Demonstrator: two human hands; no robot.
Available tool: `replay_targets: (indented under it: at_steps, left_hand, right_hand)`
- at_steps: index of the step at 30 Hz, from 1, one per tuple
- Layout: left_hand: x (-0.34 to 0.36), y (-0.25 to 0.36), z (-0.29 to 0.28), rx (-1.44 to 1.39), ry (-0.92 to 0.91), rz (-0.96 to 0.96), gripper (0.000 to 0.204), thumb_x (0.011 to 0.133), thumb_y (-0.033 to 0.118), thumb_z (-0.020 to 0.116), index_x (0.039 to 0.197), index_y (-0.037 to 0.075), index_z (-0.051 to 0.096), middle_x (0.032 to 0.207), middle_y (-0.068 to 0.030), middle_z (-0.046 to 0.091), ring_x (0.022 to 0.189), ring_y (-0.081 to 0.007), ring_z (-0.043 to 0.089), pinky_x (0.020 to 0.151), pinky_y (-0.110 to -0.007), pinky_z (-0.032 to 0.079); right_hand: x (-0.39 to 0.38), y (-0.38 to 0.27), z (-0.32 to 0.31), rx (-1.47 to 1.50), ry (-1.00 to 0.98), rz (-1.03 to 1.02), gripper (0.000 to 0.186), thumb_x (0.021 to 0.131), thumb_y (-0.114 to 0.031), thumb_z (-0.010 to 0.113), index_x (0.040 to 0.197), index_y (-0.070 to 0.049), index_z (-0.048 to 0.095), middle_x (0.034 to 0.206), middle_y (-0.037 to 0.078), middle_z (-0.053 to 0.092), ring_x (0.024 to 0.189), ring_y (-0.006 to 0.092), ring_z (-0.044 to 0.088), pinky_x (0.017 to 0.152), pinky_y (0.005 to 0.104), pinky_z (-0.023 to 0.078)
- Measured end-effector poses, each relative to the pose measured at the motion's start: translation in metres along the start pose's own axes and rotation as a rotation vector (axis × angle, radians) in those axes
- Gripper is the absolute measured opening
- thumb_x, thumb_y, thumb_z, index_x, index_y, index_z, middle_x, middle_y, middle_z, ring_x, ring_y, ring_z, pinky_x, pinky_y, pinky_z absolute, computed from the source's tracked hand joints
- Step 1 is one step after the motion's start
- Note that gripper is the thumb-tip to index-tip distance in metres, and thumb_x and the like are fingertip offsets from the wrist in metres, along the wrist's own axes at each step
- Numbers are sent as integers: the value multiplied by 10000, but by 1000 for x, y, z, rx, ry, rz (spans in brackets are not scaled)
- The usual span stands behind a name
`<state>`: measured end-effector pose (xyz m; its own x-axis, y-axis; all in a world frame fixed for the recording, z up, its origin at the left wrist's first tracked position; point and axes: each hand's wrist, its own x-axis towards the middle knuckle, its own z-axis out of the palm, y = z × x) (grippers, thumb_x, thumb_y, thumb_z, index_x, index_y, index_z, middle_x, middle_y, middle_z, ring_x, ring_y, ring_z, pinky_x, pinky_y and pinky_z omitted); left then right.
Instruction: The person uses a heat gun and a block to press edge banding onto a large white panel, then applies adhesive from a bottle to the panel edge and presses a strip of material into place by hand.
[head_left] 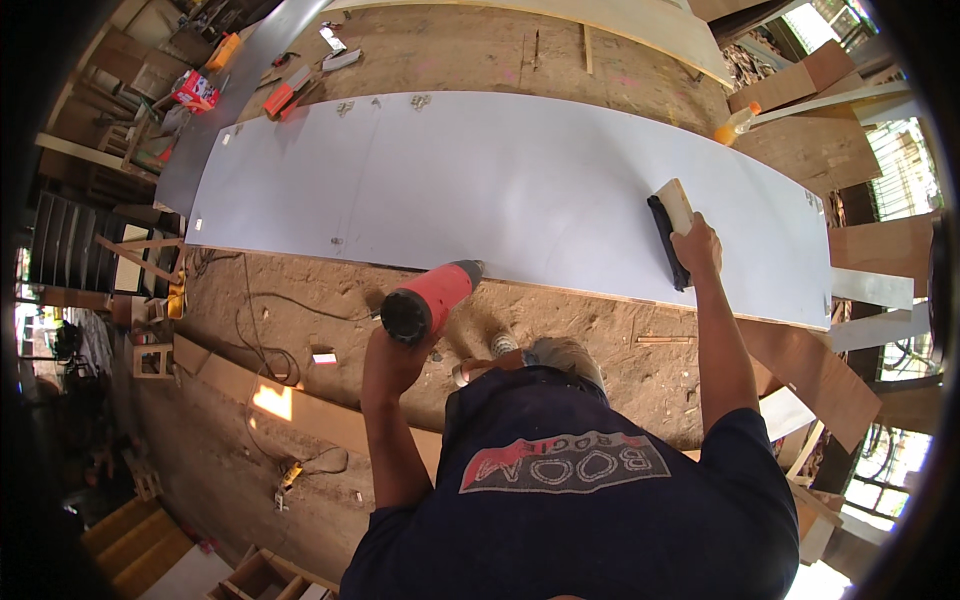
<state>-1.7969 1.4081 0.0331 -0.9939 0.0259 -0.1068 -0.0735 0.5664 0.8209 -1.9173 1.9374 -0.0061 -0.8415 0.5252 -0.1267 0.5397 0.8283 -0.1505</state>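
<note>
A long pale blue-grey panel [500, 190] lies across in front of me, with small hardware marks or fittings along its edges. My left hand [398, 362] is closed round a red and black heat gun [440, 292]; its nozzle end is at the panel's near edge, left of the middle. My right hand [702, 248] grips a light wooden block [676, 204] with a black cloth-like pad [664, 238] along its left side. The pad rests against the panel's right part, near the front edge. The fingers under the heat gun are partly hidden.
A bottle with an orange cap [738, 124] stands by the panel's far right edge. At its far left corner is a red tool [287, 94]. A dark cable [262, 330] lies on the dirt floor. Wooden boards [800, 375] lean at the right.
</note>
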Motion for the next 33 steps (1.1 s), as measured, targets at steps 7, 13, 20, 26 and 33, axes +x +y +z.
replay_targets:
  at_steps: [7,13,20,26,33]
  left_hand:
    - [4,7,8,-125,-47,36,374,942,164,832,1274,23,730,1142,-131,796,1070,-243,762,940,-398,579]
    - [14,3,22,-97,-60,79,357,946,169,828,1257,20,736,1139,-150,804,1074,-265,776,937,-404,583]
    - [27,0,40,18,-60,49,332,972,231,800,1238,40,748,1072,-173,807,1049,-329,793,866,-425,600]
    - [29,-4,52,94,22,101,344,948,301,808,1182,55,749,1037,-219,787,1040,-433,757,826,-484,604]
    - [20,-3,48,60,-2,57,392,951,320,806,1225,52,726,1071,-233,778,1063,-446,747,842,-503,595]
  right_hand:
    - [2,0,2,0,-20,13,553,890,-326,786,1356,-72,632,1262,246,751,1214,443,701,1031,536,564]
    - [0,0,7,-17,14,25,551,887,-322,773,1358,-75,628,1237,247,760,1195,445,711,1021,542,568]
    - [-2,2,7,-12,32,-1,470,892,-272,695,1315,-80,625,1197,250,771,1154,448,728,996,549,578]
    - [-2,7,2,-27,65,-115,683,903,-411,805,1405,-89,472,1157,256,773,1133,461,729,970,557,578]
    - [32,12,12,-85,24,-159,647,811,-369,896,1302,-85,585,1166,246,772,1114,458,734,949,553,587]
